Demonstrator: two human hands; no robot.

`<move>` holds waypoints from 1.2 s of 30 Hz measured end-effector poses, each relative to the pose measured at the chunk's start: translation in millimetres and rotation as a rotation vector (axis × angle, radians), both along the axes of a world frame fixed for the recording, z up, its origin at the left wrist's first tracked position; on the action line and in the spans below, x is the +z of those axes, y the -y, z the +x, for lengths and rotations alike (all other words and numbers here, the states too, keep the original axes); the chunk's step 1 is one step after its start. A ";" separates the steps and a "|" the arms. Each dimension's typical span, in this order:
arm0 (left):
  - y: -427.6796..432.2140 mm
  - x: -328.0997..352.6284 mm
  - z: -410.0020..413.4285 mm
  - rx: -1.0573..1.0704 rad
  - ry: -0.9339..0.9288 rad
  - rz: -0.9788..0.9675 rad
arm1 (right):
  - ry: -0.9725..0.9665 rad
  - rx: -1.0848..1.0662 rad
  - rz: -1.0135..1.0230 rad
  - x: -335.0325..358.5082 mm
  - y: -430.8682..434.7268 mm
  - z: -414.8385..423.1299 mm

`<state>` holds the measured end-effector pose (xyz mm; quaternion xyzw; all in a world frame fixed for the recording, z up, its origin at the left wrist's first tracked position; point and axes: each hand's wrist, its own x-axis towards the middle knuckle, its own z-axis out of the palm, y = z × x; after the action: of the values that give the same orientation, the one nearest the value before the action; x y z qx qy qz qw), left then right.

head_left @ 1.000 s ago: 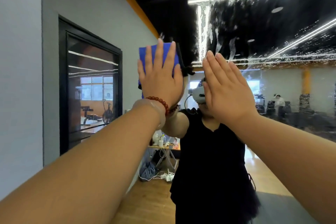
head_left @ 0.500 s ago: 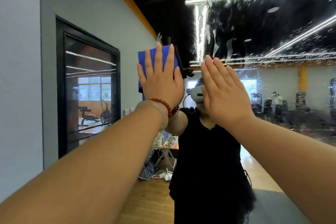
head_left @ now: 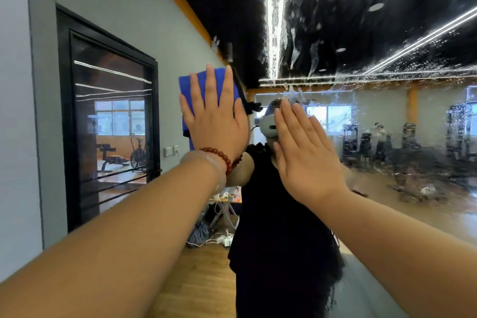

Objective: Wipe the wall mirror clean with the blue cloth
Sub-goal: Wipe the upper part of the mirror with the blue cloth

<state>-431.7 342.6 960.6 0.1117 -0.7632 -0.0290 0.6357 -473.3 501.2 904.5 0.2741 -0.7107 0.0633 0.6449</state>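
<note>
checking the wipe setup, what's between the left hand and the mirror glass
The blue cloth: in the head view the left hand presses it flat, fingers straight, against the wall mirror.

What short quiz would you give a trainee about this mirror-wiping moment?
1. True or false: the right hand presses the blue cloth to the wall mirror.
2. What circles the left wrist? A watch; B red bead bracelet; C rubber band.
3. Which part of the mirror shows droplets and streaks?
Key: 1 false, the left hand presses it; the right hand is bare. 2 B. 3 The upper right, above both hands.
</note>
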 end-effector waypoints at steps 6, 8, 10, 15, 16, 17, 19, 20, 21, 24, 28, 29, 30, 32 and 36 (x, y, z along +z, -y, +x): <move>1.6 -68.5 2.3 -0.029 0.139 -0.426 | 0.002 -0.024 -0.001 -3.3 1.8 -2.7; 6.8 -52.2 2.1 -0.029 0.122 -0.344 | 0.007 -0.025 -0.003 -4.1 1.8 -2.7; 7.9 -21.1 3.2 -0.022 0.079 -0.137 | 0.011 -0.020 -0.003 -4.4 2.2 -2.2; -6.0 -18.7 -0.5 -0.007 0.044 -0.089 | 0.006 -0.009 -0.007 -5.0 1.3 -3.1; -8.7 -34.3 -0.4 -0.022 0.073 -0.192 | 0.006 0.001 -0.009 -5.2 1.3 -3.4; -10.2 -52.1 -0.6 -0.027 0.101 -0.305 | 0.008 0.013 -0.010 -5.3 1.3 -3.6; -11.2 -83.4 1.2 -0.017 0.150 -0.443 | 0.007 0.016 0.006 -6.6 0.5 -3.4; -10.0 -90.8 1.7 -0.016 0.155 -0.458 | 0.003 0.011 0.018 -7.2 -0.1 -3.4; -9.1 -92.5 1.5 -0.024 0.155 -0.455 | 0.002 0.010 0.025 -7.3 -0.6 -3.2; -6.8 -73.2 4.0 -0.022 0.136 -0.346 | 0.020 0.006 0.022 -6.7 -0.5 -0.3; -1.1 -35.0 1.4 0.001 0.083 -0.017 | 0.072 -0.016 -0.010 -13.6 7.9 7.4; -2.1 -33.5 2.0 0.017 0.079 -0.009 | 0.073 -0.009 -0.023 -17.5 10.9 8.8; -3.3 -36.9 2.6 0.019 0.092 -0.035 | 0.070 0.005 -0.036 -22.1 13.6 9.6; -1.8 -56.3 2.7 -0.004 0.131 -0.165 | 0.054 0.031 -0.037 -29.8 17.2 9.1; 13.2 -111.0 8.0 -0.008 0.194 -0.453 | 0.010 0.037 0.041 -40.0 17.3 6.8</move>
<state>-423.8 329.4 849.6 -0.0346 -0.8081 0.1511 0.5683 -466.5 484.0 864.5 0.2999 -0.7099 0.0621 0.6342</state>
